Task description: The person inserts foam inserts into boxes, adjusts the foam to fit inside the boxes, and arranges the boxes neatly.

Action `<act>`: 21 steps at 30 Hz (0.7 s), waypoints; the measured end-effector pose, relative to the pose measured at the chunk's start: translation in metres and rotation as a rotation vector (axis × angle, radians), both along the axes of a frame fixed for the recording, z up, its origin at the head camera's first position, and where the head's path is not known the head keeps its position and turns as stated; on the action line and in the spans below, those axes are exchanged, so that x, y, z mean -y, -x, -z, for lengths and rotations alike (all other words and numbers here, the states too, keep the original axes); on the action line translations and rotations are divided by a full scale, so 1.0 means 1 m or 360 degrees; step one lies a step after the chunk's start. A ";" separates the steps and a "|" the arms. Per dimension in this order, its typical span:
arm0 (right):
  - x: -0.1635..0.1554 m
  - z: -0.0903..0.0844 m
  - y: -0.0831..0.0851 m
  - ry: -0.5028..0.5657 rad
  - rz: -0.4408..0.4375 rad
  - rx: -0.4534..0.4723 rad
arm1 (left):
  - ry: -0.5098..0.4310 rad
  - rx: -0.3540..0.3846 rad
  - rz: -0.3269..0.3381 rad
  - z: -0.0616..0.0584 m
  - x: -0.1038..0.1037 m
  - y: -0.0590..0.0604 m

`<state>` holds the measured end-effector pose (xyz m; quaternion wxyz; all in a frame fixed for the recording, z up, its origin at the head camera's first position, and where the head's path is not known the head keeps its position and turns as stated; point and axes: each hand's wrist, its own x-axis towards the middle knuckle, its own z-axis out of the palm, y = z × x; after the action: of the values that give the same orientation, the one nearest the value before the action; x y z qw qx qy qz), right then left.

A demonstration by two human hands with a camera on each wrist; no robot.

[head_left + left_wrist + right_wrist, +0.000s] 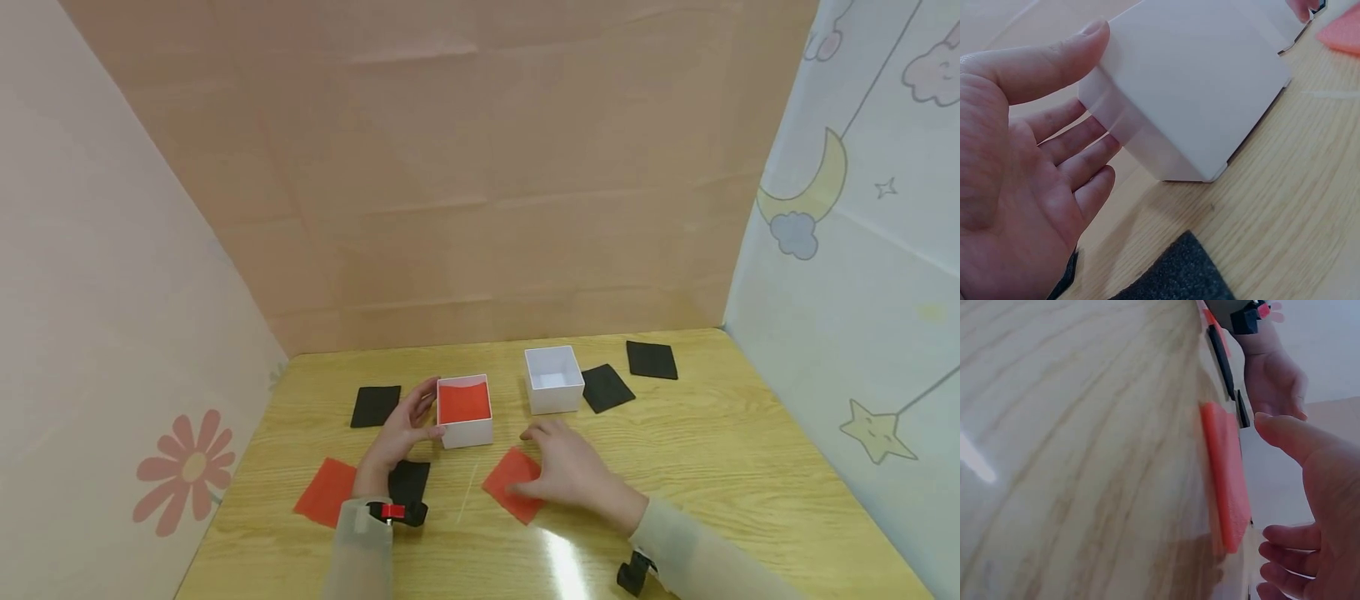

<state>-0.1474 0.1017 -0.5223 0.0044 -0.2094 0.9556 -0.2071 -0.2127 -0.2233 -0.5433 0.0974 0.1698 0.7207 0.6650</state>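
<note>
A white open-topped box point(467, 433) stands in the middle of the table, a red foam square point(463, 403) lying flat inside its walls. My left hand point(405, 432) holds this box by its left side, thumb at the near corner and fingers along the wall. In the left wrist view the thumb rests on the box's edge point(1107, 69). Just above another red foam square point(513, 487) hovers my right hand point(564, 467), thumb and fingers spread apart. In the right wrist view that red square point(1229, 475) lies on the table, beside the fingers.
Behind my right hand stands a second white box point(555, 402), with nothing in it. Black foam squares point(607, 388) point(652, 360) lie to its right. More black squares point(375, 407) point(408, 482) and a red one point(327, 492) lie around my left arm. A thin pale strip point(467, 493) lies between my hands.
</note>
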 end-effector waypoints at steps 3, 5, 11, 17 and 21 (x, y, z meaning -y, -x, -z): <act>0.002 0.003 -0.001 -0.0037 -0.0003 0.0045 | 0.0002 -0.0008 -0.0003 0.000 0.000 0.000; 0.004 0.005 -0.001 -0.0062 -0.0009 0.0055 | -0.0004 -0.0005 -0.0001 0.001 0.001 0.000; 0.005 0.008 -0.005 -0.0156 -0.0033 0.0049 | -0.0018 0.0017 0.0004 -0.002 -0.001 -0.001; 0.006 0.005 -0.008 -0.0185 -0.0087 0.0047 | 0.0001 0.0016 -0.0010 -0.001 -0.001 -0.001; 0.006 0.002 -0.007 -0.0205 -0.0121 0.0068 | 0.0012 0.0011 -0.0023 0.000 -0.001 0.000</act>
<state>-0.1408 0.0961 -0.5246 0.0464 -0.2405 0.9580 -0.1492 -0.2122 -0.2228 -0.5430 0.0956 0.1620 0.7241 0.6636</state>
